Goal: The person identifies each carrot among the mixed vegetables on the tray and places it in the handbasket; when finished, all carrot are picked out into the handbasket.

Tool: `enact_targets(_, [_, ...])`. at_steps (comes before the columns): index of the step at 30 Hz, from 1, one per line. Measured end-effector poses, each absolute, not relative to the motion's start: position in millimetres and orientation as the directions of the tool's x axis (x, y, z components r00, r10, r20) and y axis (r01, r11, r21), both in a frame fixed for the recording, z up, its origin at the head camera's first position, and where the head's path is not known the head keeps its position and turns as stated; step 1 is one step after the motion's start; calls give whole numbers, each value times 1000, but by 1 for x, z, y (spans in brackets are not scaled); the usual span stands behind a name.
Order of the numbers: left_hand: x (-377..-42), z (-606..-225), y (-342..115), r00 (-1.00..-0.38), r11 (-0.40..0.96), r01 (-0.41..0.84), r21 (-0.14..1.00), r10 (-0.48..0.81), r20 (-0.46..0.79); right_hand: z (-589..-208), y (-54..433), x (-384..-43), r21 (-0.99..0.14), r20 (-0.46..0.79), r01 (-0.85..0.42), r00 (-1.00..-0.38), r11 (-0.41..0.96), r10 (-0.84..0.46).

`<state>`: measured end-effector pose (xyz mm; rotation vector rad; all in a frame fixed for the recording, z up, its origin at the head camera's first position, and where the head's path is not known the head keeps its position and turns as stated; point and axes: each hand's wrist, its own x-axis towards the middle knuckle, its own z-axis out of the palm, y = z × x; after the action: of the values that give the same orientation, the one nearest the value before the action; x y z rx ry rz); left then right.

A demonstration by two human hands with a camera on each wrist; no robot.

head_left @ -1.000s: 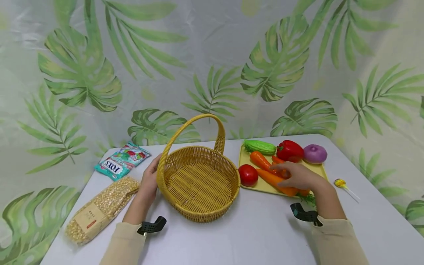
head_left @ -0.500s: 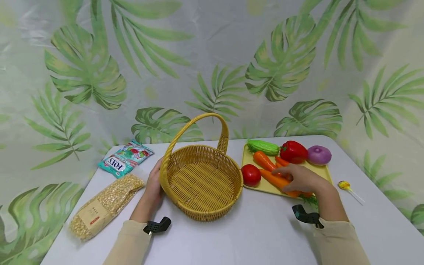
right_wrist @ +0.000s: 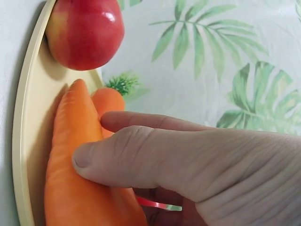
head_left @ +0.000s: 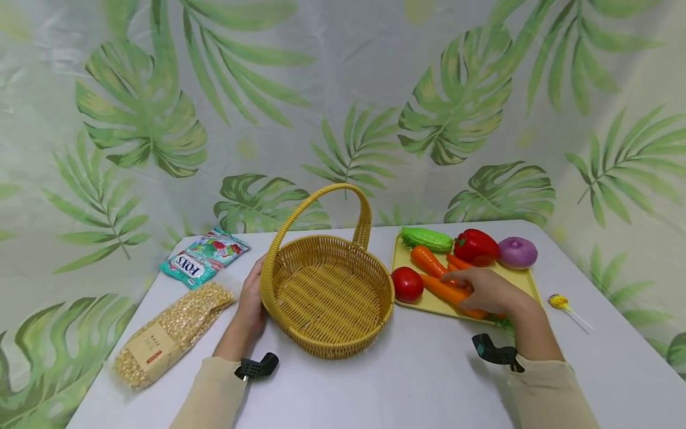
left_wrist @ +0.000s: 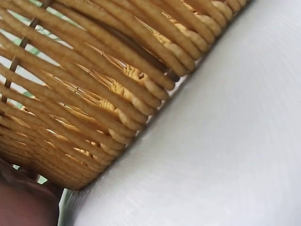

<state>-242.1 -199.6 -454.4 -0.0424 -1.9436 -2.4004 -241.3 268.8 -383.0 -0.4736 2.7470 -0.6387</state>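
My left hand [head_left: 250, 304] rests against the left side of the yellow wicker basket [head_left: 329, 345], near the foot of its handle; the fingertips are hidden behind the weave. In the left wrist view the basket wall [left_wrist: 94, 94] fills the upper left, with part of the hand [left_wrist: 28, 197] below it. My right hand [head_left: 490, 292] is over the tray, pinching an orange carrot [head_left: 442, 289]. The right wrist view has the thumb on the near face of this carrot [right_wrist: 70, 136] and the index finger on its far side. A second carrot [right_wrist: 109, 98] lies behind.
On the yellow tray [head_left: 429, 304] are a red apple [head_left: 407, 284], another carrot [head_left: 426, 260], a green vegetable [head_left: 429, 239] and a red pepper [head_left: 477, 247]; a purple onion [head_left: 517, 252] sits at its corner. Right lies a lollipop [head_left: 560, 302]; left, a candy bag [head_left: 206, 256] and grain bag [head_left: 171, 336].
My right hand has lowered slightly from above the carrots, and its thumb and fingers have closed in on one. The left hand stays at the basket. The whole head view has shifted slightly.
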Motion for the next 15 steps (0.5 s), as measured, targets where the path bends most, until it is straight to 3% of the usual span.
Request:
enact_targets(8, [-240,-456,-201,-998,-211,67,975,-15,65,-380,266,-240,-472,-163,-253,-916,844,-366])
enact_targets(15, [-241,-456,-199,-997,-204,71,976,-33,65,-378,268,-240,-454,-44,-302,-932,838,-360])
